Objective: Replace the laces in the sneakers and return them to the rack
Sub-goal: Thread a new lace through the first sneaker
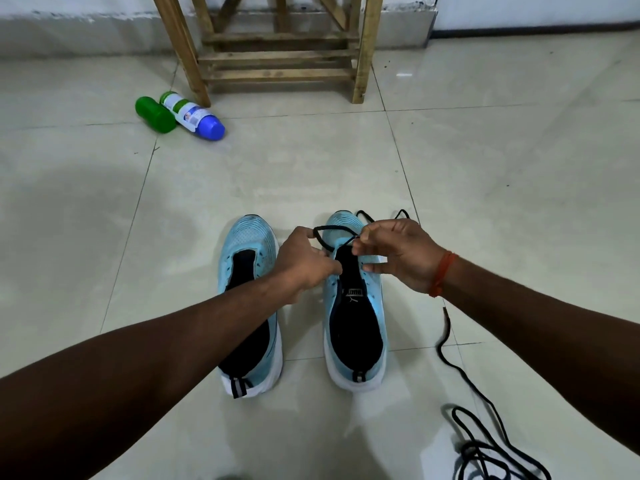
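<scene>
Forearms [180, 337] stretch forward, fingers [303, 234] of left hand [304, 263] and right hand [398, 254] pinching the black lace [334, 229].

Top of rack [277, 60], coil of loose lace [472, 448]: off-edge.

I read PUMA in pale letters, upside down to me, above a small cat mark, on the dark inner part of the right-hand light-blue sneaker [354, 308], print on the white bottle's label [189, 115] too small for me to read
</scene>
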